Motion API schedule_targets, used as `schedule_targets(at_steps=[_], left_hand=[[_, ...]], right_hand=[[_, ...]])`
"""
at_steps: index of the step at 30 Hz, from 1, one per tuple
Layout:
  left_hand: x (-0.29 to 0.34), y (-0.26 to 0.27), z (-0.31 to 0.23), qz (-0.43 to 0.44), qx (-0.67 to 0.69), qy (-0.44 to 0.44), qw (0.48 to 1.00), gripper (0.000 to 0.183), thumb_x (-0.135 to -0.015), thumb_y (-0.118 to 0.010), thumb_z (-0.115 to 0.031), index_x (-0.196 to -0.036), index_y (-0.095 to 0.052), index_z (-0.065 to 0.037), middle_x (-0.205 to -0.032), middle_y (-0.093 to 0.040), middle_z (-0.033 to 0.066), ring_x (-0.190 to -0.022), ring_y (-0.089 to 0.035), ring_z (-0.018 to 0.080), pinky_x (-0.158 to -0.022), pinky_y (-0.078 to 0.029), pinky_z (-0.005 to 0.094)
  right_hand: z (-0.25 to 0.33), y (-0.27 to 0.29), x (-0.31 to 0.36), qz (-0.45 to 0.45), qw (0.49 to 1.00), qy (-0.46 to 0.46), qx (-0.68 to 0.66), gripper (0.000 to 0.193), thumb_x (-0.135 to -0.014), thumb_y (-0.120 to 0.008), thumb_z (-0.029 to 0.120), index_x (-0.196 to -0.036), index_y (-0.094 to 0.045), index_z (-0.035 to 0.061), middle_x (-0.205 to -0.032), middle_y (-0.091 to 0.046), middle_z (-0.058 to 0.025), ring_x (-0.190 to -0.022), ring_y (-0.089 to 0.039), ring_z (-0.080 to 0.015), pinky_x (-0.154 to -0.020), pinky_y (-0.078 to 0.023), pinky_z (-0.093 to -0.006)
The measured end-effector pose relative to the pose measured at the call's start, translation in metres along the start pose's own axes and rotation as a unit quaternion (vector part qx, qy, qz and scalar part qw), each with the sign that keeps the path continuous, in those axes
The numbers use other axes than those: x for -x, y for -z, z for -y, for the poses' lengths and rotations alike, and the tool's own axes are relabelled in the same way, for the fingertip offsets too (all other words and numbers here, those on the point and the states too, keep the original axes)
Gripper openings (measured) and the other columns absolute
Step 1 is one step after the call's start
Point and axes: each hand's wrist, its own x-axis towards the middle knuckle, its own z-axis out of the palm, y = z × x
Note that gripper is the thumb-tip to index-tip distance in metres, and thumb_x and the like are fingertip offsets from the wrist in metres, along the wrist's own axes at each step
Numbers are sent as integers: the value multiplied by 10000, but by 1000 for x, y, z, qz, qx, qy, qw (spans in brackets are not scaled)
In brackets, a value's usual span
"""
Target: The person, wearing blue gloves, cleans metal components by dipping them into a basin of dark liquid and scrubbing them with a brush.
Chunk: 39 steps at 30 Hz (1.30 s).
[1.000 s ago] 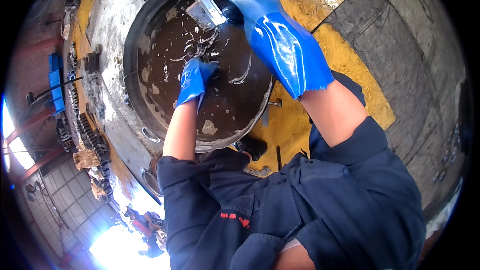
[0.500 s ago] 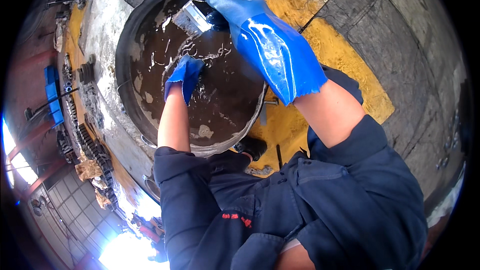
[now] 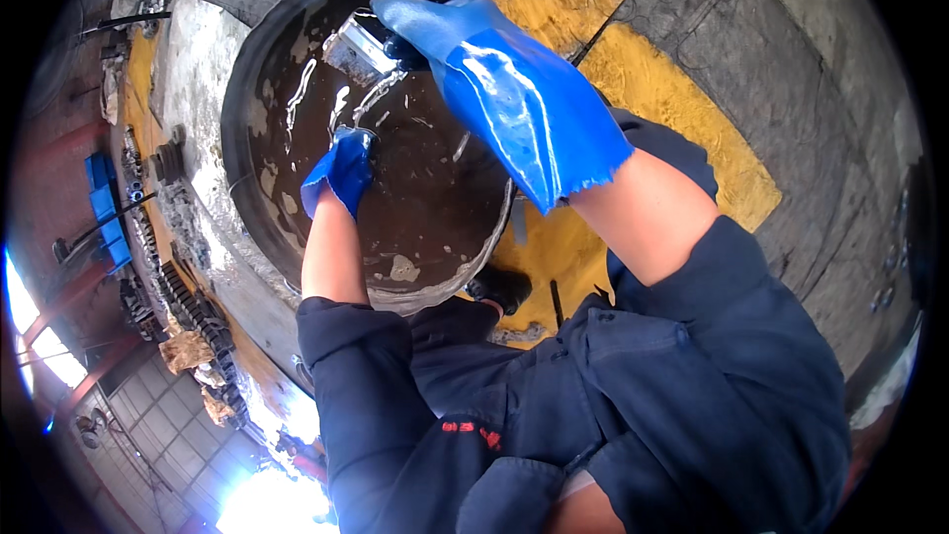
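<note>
A round dark tub [image 3: 244, 183] holds murky brown liquid [image 3: 425, 200] with foam patches on it. My right hand [image 3: 445, 35], in a blue rubber glove, is closed round a paintbrush [image 3: 368, 43] above the liquid. The brush's red-tipped black handle sticks out past my knuckles, and its wide silver ferrule and bristles point down to the left. My left hand [image 3: 341, 170], also gloved in blue, is partly sunk in the liquid just below the brush. Its fingers are hidden under the surface, so I cannot see what they hold, if anything.
Yellow-stained floor [image 3: 682, 104] and dark mats [image 3: 751, 49] lie to the right of the tub. Metal sheeting [image 3: 203, 89] borders it on the left. Several chain-like metal parts [image 3: 193, 307] and a blue box [image 3: 107, 210] are farther left. A dark shoe [image 3: 502, 287] stands by the tub's near rim.
Both hands have shifted slightly left; the brush has moved a little left along with my right hand. My left hand has also lowered slightly towards me, still in the liquid.
</note>
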Motion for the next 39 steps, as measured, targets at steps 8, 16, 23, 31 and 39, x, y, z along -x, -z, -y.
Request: schedule_targets(at_steps=[8, 16, 23, 31, 39], left_hand=[[24, 54, -53, -1, 590, 204, 781, 291, -832, -742, -32, -1089, -753, 105, -943, -782, 144, -803, -734, 251, -790, -585, 356], [55, 162, -108, 18, 238, 293, 926, 313, -784, -804, -144, -1006, -763, 73, -837, -753, 190, -739, -701, 248, -693, -539, 393], [128, 161, -74, -74, -56, 93, 991, 137, -775, -787, -200, -771, -804, -65, -893, -712, 262, -893, -716, 444, -790, -570, 506], [183, 84, -9, -23, -84, 176, 980, 245, -752, -825, -275, -860, -842, -55, -937, -740, 292, -915, -743, 450, -819, -598, 495], [216, 31, -19, -108, 55, 335, 934, 368, -736, -804, -282, -872, -787, 59, -961, -746, 323, -945, -741, 461, -844, -590, 518]], right_hand=[[8, 4, 6, 18, 1000, -10, -12, 380, -939, -652, 403, -1010, -768, 49, -869, -740, -79, -843, -697, -149, -793, -539, -316], [9, 16, -6, 59, 997, -11, -41, 386, -942, -645, 394, -1061, -735, 38, -908, -737, -77, -832, -676, -161, -785, -534, -327], [-6, 10, 5, 59, 998, 4, -32, 328, -928, -683, 389, -962, -758, 71, -818, -695, -77, -720, -624, -171, -691, -485, -343], [-30, -24, 9, 149, 973, -69, 160, 387, -913, -679, 391, -1084, -782, 60, -992, -785, -202, -917, -752, -330, -869, -560, -409], [-89, -51, 39, 193, 933, 35, 301, 428, -894, -673, 375, -1188, -788, 86, -1155, -771, -221, -1090, -743, -393, -952, -581, -456]])
